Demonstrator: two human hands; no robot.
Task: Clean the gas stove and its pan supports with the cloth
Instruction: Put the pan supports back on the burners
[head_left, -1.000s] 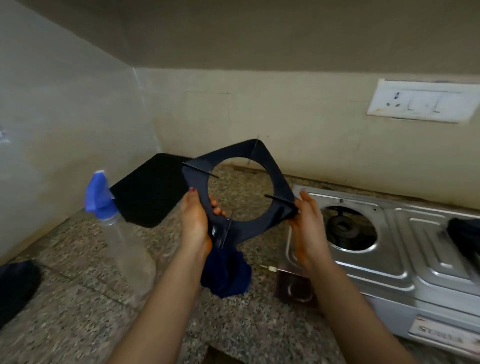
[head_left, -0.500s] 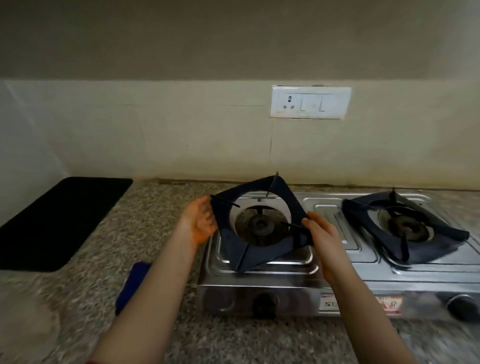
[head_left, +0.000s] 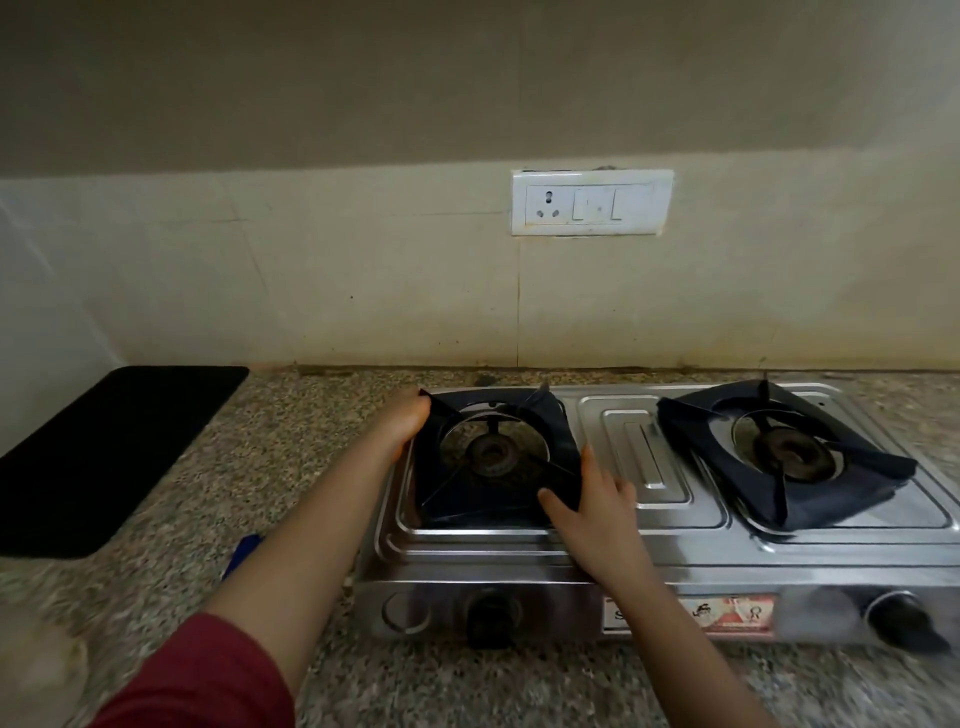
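**A:** Where does everything sit?

**B:** The worktop (head_left: 291, 467) carries the stove (head_left: 779, 561). The support (head_left: 483, 509) lies between the two grips, over the burner (head_left: 491, 457). I cannot tell whether it is fully seated. The left hand (head_left: 405, 423) curls round its far corner, and the right hand (head_left: 597, 499) pinches the opposite near corner. The other support (head_left: 857, 499) sits askew, well to the right of the right grip.

**A:** What could go wrong?

**B:** I think it could land crooked. If its feet miss the recess, it will rock or scrape the steel. If one corner is released early, the other drops onto the burner.

**A:** And what room is there?

**B:** The wall is close beyond the left grip, and the raised centre panel is just beside the right grip. Open worktop runs left of the left grip as far as the mat (head_left: 104, 457). The cloth (head_left: 244, 551) shows only as a blue sliver beside the left forearm, nearer the person than either grip. A hand must be freed to reach it.
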